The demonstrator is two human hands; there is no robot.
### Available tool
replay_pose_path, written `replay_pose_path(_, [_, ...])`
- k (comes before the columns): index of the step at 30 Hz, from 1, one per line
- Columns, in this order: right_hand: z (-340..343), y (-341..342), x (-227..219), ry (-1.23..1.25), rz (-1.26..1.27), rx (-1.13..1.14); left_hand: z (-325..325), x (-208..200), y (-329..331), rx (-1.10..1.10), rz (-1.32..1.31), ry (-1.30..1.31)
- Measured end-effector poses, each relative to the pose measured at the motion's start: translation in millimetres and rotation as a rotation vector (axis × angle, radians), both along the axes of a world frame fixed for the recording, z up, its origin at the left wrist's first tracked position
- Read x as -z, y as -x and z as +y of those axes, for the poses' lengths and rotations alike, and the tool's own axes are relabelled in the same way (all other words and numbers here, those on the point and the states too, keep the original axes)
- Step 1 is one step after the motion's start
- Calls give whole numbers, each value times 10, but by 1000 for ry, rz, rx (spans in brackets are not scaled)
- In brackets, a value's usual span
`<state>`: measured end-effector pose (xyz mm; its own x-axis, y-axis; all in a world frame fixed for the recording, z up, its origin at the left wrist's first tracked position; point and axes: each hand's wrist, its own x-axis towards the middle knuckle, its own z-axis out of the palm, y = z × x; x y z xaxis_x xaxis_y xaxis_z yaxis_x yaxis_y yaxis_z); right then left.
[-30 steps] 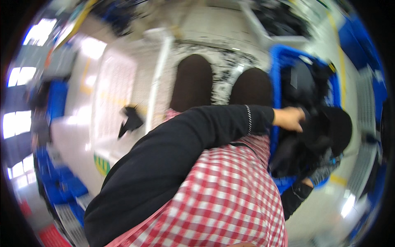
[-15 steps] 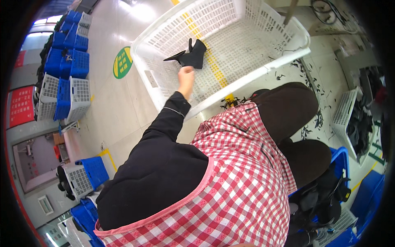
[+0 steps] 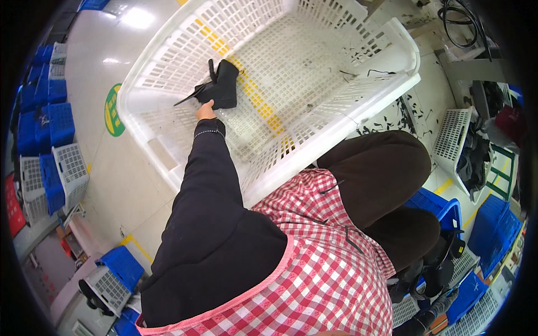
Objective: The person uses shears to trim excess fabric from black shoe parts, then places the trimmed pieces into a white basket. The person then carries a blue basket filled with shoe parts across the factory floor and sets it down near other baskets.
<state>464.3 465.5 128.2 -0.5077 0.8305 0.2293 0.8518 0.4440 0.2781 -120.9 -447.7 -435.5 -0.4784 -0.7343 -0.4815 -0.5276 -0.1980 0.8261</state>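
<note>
Inside the large white slatted plastic basket lies a black item shaped like a high-heeled ankle boot. It rests on its side, with the slim heel pointing up and the pointed toe to the left. My left hand reaches over the near left side of the basket, its fingers closed at the boot's lower edge, partly hidden behind it. My right hand is out of view. A red and white checked apron covers my front, and my dark-trousered knees are beside the basket.
Black scraps litter the floor past the basket. To the right stand a white crate of black items and blue crates. Stacked blue baskets line the left, and a coiled black cable hangs far right.
My view has shifted, so the basket appears lower and more to the left. My left hand stays at the boot, which keeps about the same place in the basket.
</note>
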Motion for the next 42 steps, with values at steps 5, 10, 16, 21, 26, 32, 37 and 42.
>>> replay_pose_path(5, [219,-117,-52,119,-29,48,756,-758,334,343,108,-91])
replay_pose_path(10, [-380,759,301,212,162,-133,1819,-2374,785,746,557,-376])
replay_pose_path(16, [-2326,2537,221,394,407,-443,2296,-4416,731,1352,775,-356])
replay_pose_path(21, [-3229,3207,331,880,1211,-411,2837,-5317,608,1698,1046,-211])
replay_pose_path(26, [-3426,3174,670,954,1428,-458,3378,-5133,530,2082,776,-655])
replay_pose_path(32, [-3811,3121,1367,1501,1531,-266,3896,-3793,177,1791,169,-1446])
replay_pose_path(37, [-4115,2956,1543,1665,1529,-328,3896,-2877,-438,1742,-128,-1296])
replay_pose_path(42, [-4139,2939,1588,1600,1564,-220,3587,-3009,75,1851,87,-685])
